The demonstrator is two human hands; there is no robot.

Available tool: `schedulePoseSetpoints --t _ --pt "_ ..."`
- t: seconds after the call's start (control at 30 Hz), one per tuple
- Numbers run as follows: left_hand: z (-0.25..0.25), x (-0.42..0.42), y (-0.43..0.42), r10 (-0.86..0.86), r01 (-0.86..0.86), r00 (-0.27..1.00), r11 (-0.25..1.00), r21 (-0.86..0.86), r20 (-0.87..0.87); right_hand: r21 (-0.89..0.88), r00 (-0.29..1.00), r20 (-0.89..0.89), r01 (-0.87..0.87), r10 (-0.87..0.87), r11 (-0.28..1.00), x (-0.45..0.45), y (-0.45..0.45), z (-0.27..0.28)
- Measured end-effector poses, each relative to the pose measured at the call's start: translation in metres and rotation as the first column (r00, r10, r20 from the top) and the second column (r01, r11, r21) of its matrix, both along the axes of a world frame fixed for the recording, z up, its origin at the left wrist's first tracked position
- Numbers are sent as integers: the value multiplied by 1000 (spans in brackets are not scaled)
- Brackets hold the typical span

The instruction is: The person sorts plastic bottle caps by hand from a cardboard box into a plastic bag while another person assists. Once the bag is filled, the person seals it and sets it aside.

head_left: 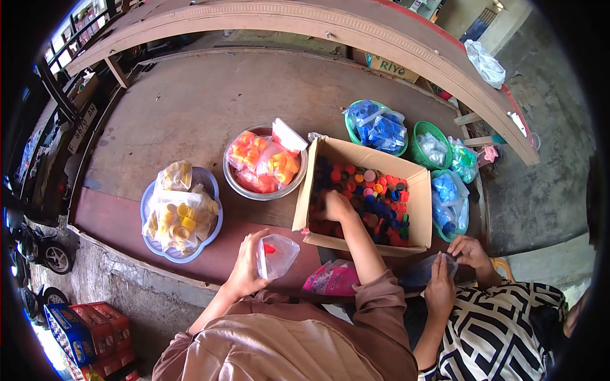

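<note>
My left hand point(246, 261) is closed on a transparent plastic bag point(281, 257), which stands open above the table's front edge. A red bottle cap point(269, 248) shows in the bag. My right hand point(332, 206) reaches over the near wall into a cardboard box point(413, 184), at its left side. Its fingers are in shadow among the caps, so their grip is hidden. Many loose bottle caps point(375, 204), mostly red and dark blue with some orange and green, lie in the box.
Left of the box stand a metal bowl point(249, 193) and a lavender basin point(213, 238) with bagged caps. Green baskets point(416, 149) hold more bags. A pink pack point(332, 278) lies near my right forearm. At right, a co-worker's hands point(440, 289) handle a plastic bag.
</note>
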State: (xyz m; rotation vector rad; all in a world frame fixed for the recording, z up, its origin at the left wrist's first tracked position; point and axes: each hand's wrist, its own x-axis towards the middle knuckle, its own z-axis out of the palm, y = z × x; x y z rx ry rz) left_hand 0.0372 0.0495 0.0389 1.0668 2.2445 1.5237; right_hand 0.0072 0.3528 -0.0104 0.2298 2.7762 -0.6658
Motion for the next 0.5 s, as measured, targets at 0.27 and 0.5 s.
schedulePoseSetpoints --t 0.27,0.5 --pt "2 1 2 2 -2 1000 1000 -1 15 -268 956 -268 49 -123 962 -9 23 -30" --pt "2 -2 0 18 -18 1000 1000 -3 15 -595 959 10 235 -285 769 -7 46 -42"
